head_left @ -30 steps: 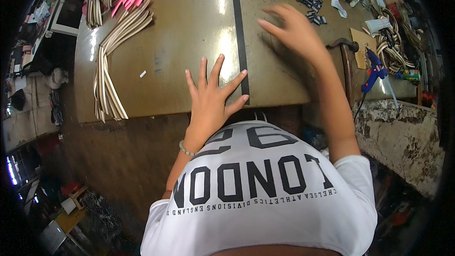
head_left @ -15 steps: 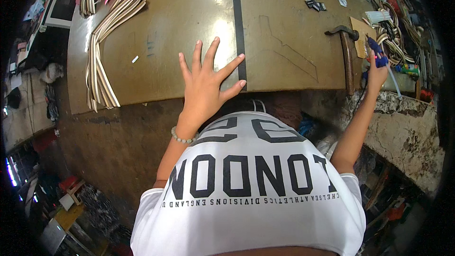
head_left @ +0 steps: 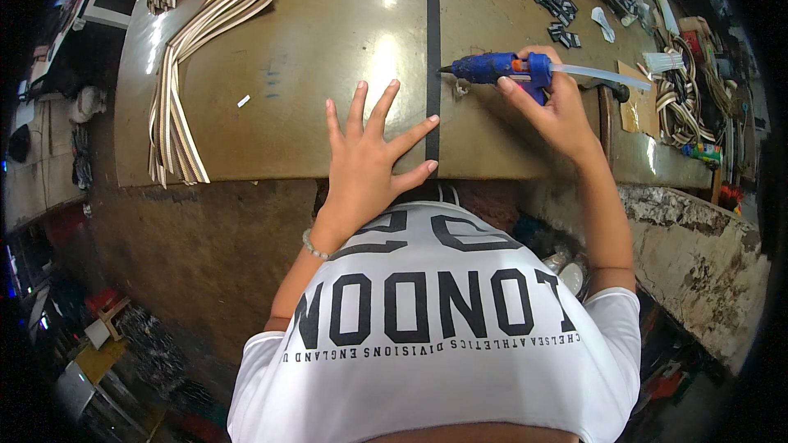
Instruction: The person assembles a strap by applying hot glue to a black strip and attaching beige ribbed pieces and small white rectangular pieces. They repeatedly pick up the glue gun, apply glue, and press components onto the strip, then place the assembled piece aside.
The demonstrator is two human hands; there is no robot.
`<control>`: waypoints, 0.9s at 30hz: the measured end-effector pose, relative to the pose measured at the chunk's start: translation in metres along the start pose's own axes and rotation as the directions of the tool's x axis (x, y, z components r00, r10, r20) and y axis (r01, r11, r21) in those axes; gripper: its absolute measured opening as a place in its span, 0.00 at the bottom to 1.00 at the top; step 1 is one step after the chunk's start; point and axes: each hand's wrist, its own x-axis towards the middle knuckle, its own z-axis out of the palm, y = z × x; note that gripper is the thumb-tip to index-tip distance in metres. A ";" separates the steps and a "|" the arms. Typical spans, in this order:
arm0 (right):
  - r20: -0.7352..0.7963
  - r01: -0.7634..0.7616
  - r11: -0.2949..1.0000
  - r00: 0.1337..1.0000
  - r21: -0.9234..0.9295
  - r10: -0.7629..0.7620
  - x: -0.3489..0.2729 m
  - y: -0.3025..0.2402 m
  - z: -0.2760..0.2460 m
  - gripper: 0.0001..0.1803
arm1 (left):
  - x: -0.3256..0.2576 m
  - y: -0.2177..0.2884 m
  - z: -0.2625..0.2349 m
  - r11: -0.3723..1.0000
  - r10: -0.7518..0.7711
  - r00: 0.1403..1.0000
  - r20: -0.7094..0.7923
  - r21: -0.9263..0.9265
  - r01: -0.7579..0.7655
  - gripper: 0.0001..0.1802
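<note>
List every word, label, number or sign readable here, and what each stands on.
White shirt: large black letters and numerals, smaller black print below; wording withheld.
Tabletop: faint blue marks, not legible.
Green-and-yellow container, right: any print too small to read.

Bare desk (head_left: 328, 25) runs between the bundle of strips (head_left: 170, 98) and the left grip (head_left: 365, 160), with only a small white scrap (head_left: 244, 102) in that lane. The black band's (head_left: 432, 16) far stretch is open from above — nearer, the left grip and glue gun (head_left: 492, 69) crowd it. Room lies below the glue gun; rightward, the right grip (head_left: 558, 107) and hammer (head_left: 606, 117) block the way.
</note>
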 end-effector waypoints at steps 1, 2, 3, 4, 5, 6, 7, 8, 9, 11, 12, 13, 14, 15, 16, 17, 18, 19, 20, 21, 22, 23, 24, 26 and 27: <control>0.010 0.017 1.000 1.000 -0.023 -0.017 0.002 0.001 -0.002 0.24 | 0.000 0.000 0.000 1.000 0.000 1.000 0.000 -0.002 0.000 0.29; 0.030 0.019 0.999 0.999 -0.046 -0.018 0.004 0.002 -0.003 0.24 | 0.000 0.000 0.000 1.000 0.000 1.000 0.001 -0.005 0.000 0.29; 0.060 0.020 0.997 0.998 -0.070 -0.016 0.005 0.002 -0.004 0.23 | 0.000 0.000 0.000 1.000 -0.001 1.000 0.002 -0.008 0.001 0.29; 0.085 0.044 0.996 0.996 -0.080 -0.037 0.006 0.002 -0.004 0.23 | 0.000 0.000 0.000 1.000 -0.002 1.000 0.002 -0.012 0.002 0.29; 0.095 0.019 0.997 0.995 -0.079 -0.011 0.008 0.002 -0.004 0.23 | 0.000 0.000 0.000 1.000 -0.002 1.000 0.003 -0.015 0.002 0.29; 0.100 0.016 0.998 0.995 -0.064 -0.010 0.009 0.002 -0.003 0.23 | 0.000 0.000 0.000 1.000 0.001 1.000 0.005 -0.023 -0.001 0.28; 0.114 -0.006 0.999 0.993 -0.044 0.011 0.012 0.003 -0.002 0.23 | 0.000 0.000 -0.001 1.000 0.003 1.000 0.004 -0.029 -0.003 0.28; 0.113 0.013 0.998 0.994 -0.062 -0.006 0.016 0.004 -0.003 0.23 | -0.001 0.000 -0.001 0.999 0.005 1.000 -0.001 -0.041 -0.005 0.27; 0.120 0.008 0.997 0.993 -0.076 0.002 0.020 0.005 -0.002 0.23 | -0.001 0.000 -0.001 0.999 0.003 1.000 0.001 -0.033 -0.003 0.27; 0.113 -0.006 0.997 0.993 -0.077 0.015 0.030 0.008 -0.005 0.24 | -0.001 -0.001 0.000 0.999 0.012 1.000 -0.009 -0.043 -0.013 0.27; 0.119 0.003 0.998 0.993 -0.068 0.005 0.035 0.010 -0.007 0.23 | -0.002 -0.001 0.001 0.999 0.012 1.000 -0.008 -0.033 -0.012 0.27; 0.109 0.006 0.999 0.994 -0.051 0.000 0.040 0.011 -0.009 0.23 | -0.002 -0.001 0.002 0.999 0.015 1.000 -0.011 -0.031 -0.015 0.27; 0.118 0.033 0.999 0.993 0.000 -0.032 0.044 0.011 -0.009 0.23 | -0.002 -0.001 0.002 0.999 0.020 1.000 -0.020 -0.036 -0.021 0.27; 0.116 0.072 0.991 0.991 -0.110 -0.059 0.047 0.010 -0.012 0.22 | -0.003 -0.001 0.002 0.999 0.018 1.000 -0.018 -0.026 -0.018 0.27; 0.120 0.082 0.971 0.991 -0.226 -0.056 0.048 0.008 -0.011 0.21 | -0.003 -0.001 0.002 1.000 0.018 1.000 -0.021 -0.022 -0.019 0.27; 0.147 0.135 0.944 0.985 -0.301 -0.094 0.047 0.004 -0.009 0.21 | -0.003 -0.001 0.001 1.000 0.018 1.000 -0.023 -0.019 -0.019 0.27; 0.157 0.194 0.909 0.977 -0.368 -0.145 0.045 -0.001 -0.009 0.20 | -0.002 -0.001 0.001 1.000 0.020 1.000 -0.022 -0.012 -0.021 0.27; 0.184 0.349 0.807 0.937 -0.477 -0.297 0.040 -0.006 -0.004 0.21 | -0.002 -0.001 0.000 1.000 0.023 1.000 -0.020 -0.007 -0.023 0.28; 0.187 0.525 0.690 0.842 -0.497 -0.506 0.036 -0.010 -0.002 0.22 | -0.001 -0.001 -0.001 1.000 0.025 1.000 -0.017 -0.002 -0.025 0.29; 0.100 0.517 0.689 0.830 -0.507 -0.549 0.028 -0.014 -0.002 0.21 | -0.001 -0.001 -0.002 1.000 0.022 1.000 -0.014 -0.017 -0.022 0.29; 0.026 0.496 0.694 0.822 -0.522 -0.569 0.019 -0.015 -0.004 0.20 | 0.000 0.000 -0.002 1.000 0.015 1.000 -0.012 -0.027 -0.015 0.30; -0.172 0.222 0.779 0.905 -0.586 -0.388 0.007 -0.013 -0.010 0.19 | -0.001 0.000 -0.002 0.999 0.003 1.000 -0.012 -0.034 -0.003 0.31; -0.323 -0.002 0.807 0.917 -0.591 -0.235 -0.008 -0.007 -0.017 0.18 | -0.001 0.001 -0.003 0.997 0.002 1.000 -0.015 -0.083 -0.003 0.31; -0.560 -0.223 0.900 0.828 -0.374 -0.027 -0.032 0.021 -0.054 0.20 | -0.003 0.000 -0.006 0.987 -0.017 1.000 0.000 -0.159 0.017 0.32; -0.694 -0.331 0.922 0.712 -0.201 0.104 -0.038 0.044 -0.075 0.24 | -0.004 -0.003 -0.009 0.993 0.026 0.997 -0.078 -0.116 -0.035 0.29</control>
